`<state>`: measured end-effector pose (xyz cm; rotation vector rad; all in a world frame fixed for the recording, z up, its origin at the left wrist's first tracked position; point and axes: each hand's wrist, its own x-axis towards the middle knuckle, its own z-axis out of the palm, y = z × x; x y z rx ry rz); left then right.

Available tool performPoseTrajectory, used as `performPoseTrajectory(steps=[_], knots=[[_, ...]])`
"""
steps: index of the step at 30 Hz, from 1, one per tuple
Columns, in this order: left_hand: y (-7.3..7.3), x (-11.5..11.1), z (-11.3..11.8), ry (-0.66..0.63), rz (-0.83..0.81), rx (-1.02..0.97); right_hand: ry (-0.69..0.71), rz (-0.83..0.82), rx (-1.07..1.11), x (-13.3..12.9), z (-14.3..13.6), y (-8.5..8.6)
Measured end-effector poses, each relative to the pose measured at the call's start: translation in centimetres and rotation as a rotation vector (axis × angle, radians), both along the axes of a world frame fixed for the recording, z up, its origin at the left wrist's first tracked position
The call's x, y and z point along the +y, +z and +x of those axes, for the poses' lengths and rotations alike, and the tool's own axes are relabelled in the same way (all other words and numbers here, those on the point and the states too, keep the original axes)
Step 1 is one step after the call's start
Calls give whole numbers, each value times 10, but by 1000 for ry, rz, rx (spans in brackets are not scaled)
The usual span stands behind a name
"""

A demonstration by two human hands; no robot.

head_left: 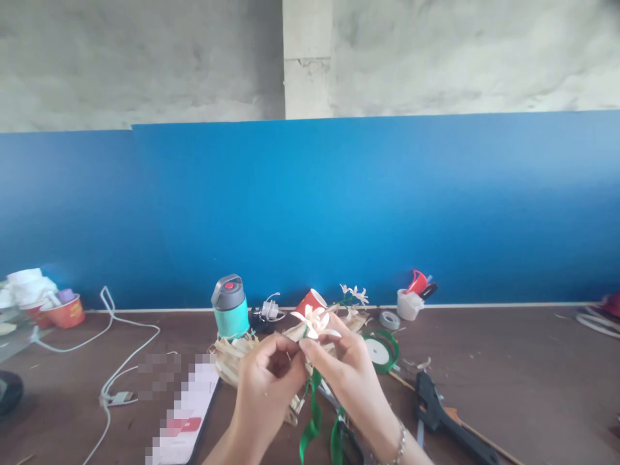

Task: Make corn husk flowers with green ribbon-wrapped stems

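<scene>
A white flower (316,321) with narrow, pointed petals stands above my two hands, which meet at its base. My right hand (351,371) is closed round the flower from the right, its thumb and fingers just under the petals. From the left, my left hand (268,381) pinches close below the bloom; what lies between those fingertips is hidden. A green ribbon (314,413) hangs in loose curls beneath the hands, and a bit of green shows by the flower's base. Pale dried husks (231,356) lie behind my left hand.
A turquoise flask (231,313), a tipped red cup (312,299) and more white flowers (357,294) stand at the back. Right are a green ribbon spool (380,352), a tape roll (389,320), a white cup (409,305) and a black glue gun (448,420). Left lie a phone (188,413) and white cable (116,368).
</scene>
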<state>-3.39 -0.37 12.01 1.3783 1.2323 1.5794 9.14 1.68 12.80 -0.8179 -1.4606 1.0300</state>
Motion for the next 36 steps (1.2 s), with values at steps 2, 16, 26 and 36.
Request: performPoseTrajectory(steps=[2, 16, 26, 36], knots=[[3, 1, -3, -170, -154, -202, 164, -151, 119, 3, 5, 1], [6, -1, -6, -614, -514, -675, 581, -347, 344, 8, 11, 3], [-1, 7, -5, -331, -332, -593, 54, -91, -211, 5, 10, 3], [2, 9, -12, -273, -404, -815, 156, -133, -229, 5, 12, 1]])
